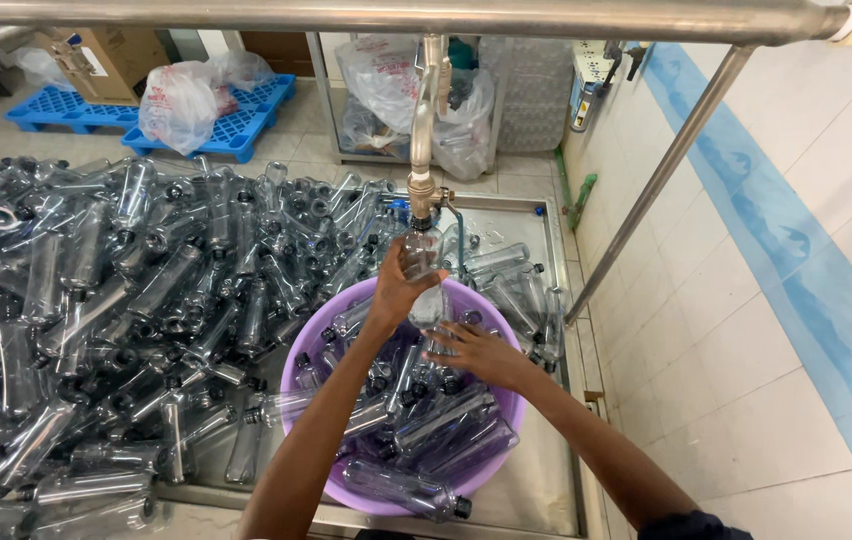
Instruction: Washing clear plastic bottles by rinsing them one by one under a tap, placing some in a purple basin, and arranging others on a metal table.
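My left hand (398, 288) grips a clear plastic bottle (424, 262) and holds it upright under a metal tap (422, 190) above a purple basin (298, 362). My right hand (474, 352) cups the same bottle from below at its base. The basin is filled with several clear bottles with dark caps (436, 430), lying on their sides.
A large heap of clear bottles (96, 310) covers the steel sink table to the left. More bottles (516, 285) lie behind the basin. A steel rail (426, 16) and a slanted post (658, 180) cross overhead. White tiled wall on the right. Blue pallets (236, 130) and plastic bags (178, 105) stand behind.
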